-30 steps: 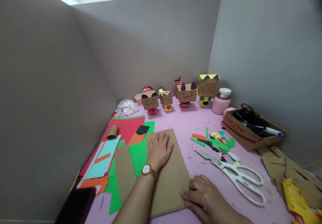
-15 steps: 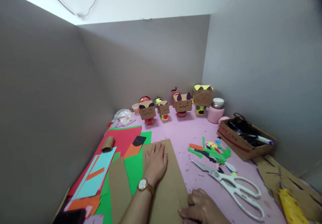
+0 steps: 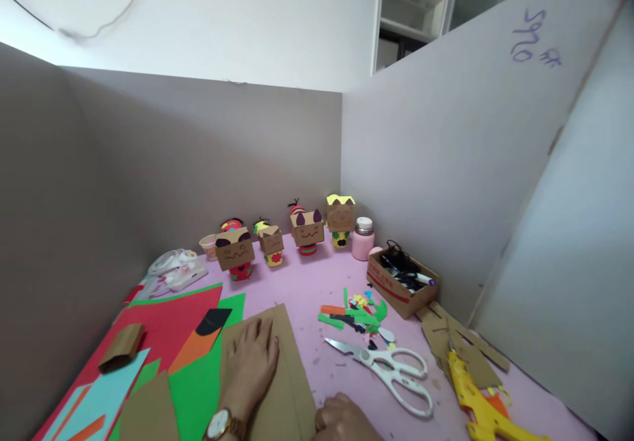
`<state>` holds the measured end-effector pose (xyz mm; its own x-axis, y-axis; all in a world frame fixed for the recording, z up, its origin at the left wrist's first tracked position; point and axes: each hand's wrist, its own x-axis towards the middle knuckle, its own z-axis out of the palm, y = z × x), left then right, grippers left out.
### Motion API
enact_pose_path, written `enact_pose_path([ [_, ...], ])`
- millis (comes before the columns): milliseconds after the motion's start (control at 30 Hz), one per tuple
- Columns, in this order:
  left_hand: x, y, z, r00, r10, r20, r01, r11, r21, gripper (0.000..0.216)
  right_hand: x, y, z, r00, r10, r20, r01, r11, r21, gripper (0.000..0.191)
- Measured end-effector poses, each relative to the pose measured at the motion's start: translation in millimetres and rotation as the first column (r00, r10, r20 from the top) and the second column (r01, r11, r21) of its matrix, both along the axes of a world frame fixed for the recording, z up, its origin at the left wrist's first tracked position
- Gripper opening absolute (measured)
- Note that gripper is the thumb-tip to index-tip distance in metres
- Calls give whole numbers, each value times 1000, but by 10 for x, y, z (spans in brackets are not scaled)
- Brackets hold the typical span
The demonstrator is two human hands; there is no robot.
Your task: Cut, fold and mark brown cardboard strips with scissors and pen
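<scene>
A long brown cardboard sheet [image 3: 292, 378] lies on the table in front of me, with a faint lengthwise line near its right side. My left hand [image 3: 253, 358], with a gold watch at the wrist, presses flat on its upper part, fingers stretched out. At the sheet's lower right edge is my right hand [image 3: 345, 420], its fingers curled in; whatever they grip is hidden. White-handled scissors [image 3: 384, 365] rest just right of the sheet. Under its left side lies green paper [image 3: 198, 381], and a smaller cardboard piece [image 3: 151, 411] is farther left.
Several cardboard-headed figures [image 3: 307, 230] stand at the back beside a pink jar [image 3: 363, 239]. Paper scraps [image 3: 359, 312] lie behind the scissors. At right are a box of pens [image 3: 401, 296] and a yellow glue gun [image 3: 468, 391]. Grey partitions [image 3: 222, 150] surround the table.
My view has swung right and tilted up, bringing the right wall and more of the glue gun into sight. The left hand stays flat on the cardboard; the right stays curled at its edge.
</scene>
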<state>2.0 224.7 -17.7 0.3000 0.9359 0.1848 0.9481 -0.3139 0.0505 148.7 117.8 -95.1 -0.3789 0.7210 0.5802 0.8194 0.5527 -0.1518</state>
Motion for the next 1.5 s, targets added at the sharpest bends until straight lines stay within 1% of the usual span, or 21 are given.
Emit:
enact_pose_path([
  [33,1,0,7,1000,2,0,-2,1000,1,50,24,-47,115,1000,-1,10,2,1000,-23,40],
  [100,9,3,24,1000,7,-3,-7,1000,-3,50,163,-144,442,1000,-7,23,9,996,-87,21],
  [133,14,6,32,1000,9,-5,-9,1000,-6,51,289,-176,642,999,-31,24,34,992,-125,11],
  [167,19,8,38,1000,13,-8,-13,1000,-10,51,452,-184,850,994,-104,16,105,981,-163,5],
  [200,22,10,41,1000,16,-9,-16,1000,-14,51,649,-162,1053,974,-228,5,224,954,-200,8],
  [233,24,11,42,1000,19,-10,-19,1000,-16,51,871,-107,1239,945,-327,2,320,923,-213,16],
  [267,23,11,41,1000,21,-9,-21,1000,-17,51,1105,-20,1398,904,-428,10,420,881,-220,21],
  [333,17,9,31,1000,24,-4,-24,1000,-15,51,1555,224,1614,789,-611,62,606,758,-241,23],
  [400,7,6,19,1000,27,2,-27,1000,-14,52,1900,495,1698,675,-722,150,730,624,-278,20],
  [500,-1,1,5,999,32,14,-32,999,-18,52,2146,815,1656,578,-762,292,808,486,-332,18],
  [600,-1,-1,0,999,38,24,-38,999,-21,52,2180,989,1537,516,-761,393,850,398,-344,20],
  [667,-1,-3,-1,999,38,29,-37,999,-22,52,2174,1054,1462,491,-755,435,865,364,-346,21],
  [800,-2,-28,-11,999,34,39,-34,999,-12,50,2202,1129,1395,477,-735,482,872,329,-361,22],
  [867,-3,-47,-25,998,35,45,-35,999,-4,49,2246,1158,1418,479,-725,495,870,319,-375,23],
  [967,-6,-66,-52,998,43,52,-43,999,2,48,2360,1212,1517,489,-714,501,864,318,-389,23],
  [1033,-8,-71,-68,997,44,57,-44,999,10,47,2458,1259,1605,497,-711,497,860,326,-393,25],
  [1133,-12,-70,-87,997,34,63,-36,999,23,47,2600,1334,1721,534,-696,480,839,367,-402,27],
  [1267,-17,-72,-112,997,24,73,-26,999,29,46,2719,1374,1796,581,-673,457,809,421,-409,24],
  [1333,-18,-74,-124,997,23,78,-25,999,30,46,2754,1350,1823,593,-672,443,801,436,-410,22],
  [1400,-18,-75,-134,996,22,82,-25,999,31,46,2783,1309,1869,586,-692,422,805,435,-404,23],
  [1500,-19,-74,-146,996,23,85,-26,999,32,46,2823,1255,1977,549,-748,372,823,407,-396,26],
])
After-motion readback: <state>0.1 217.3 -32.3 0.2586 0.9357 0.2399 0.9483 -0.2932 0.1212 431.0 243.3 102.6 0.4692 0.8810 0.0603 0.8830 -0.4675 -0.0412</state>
